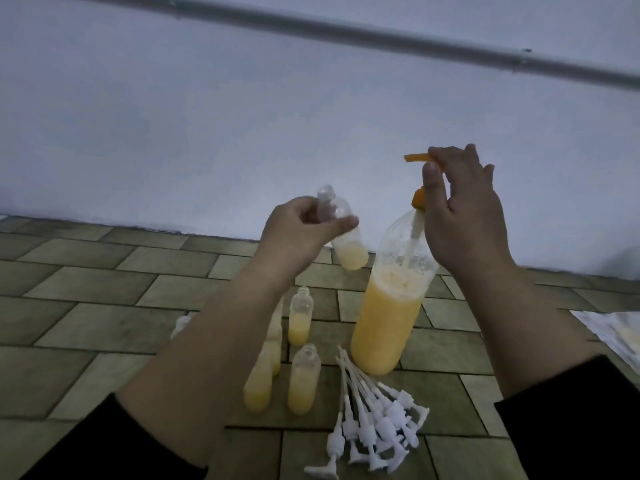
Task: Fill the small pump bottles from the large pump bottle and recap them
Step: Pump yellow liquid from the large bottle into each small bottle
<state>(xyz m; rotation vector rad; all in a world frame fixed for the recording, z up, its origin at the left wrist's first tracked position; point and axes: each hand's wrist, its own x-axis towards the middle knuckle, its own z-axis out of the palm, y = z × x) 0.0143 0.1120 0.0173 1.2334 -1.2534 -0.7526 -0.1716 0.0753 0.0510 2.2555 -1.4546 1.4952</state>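
Left hand [304, 225] grips a small clear plastic bottle [346, 237], uncapped, tilted, part-filled with yellow liquid, beside the large clear bottle of orange-yellow liquid [388, 306] standing on the tiled floor [104, 306]; right hand [460, 209] pinches its orange pump head [420, 157]. White pump caps [377, 420] heaped nearby.

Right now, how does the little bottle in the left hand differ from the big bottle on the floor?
The small bottle is held up, tilted, by the left hand; the large bottle stands upright on the tiled floor. The small bottle's neck is open; the large bottle carries an orange pump, touched by the right hand. Both are clear and hold yellow liquid.
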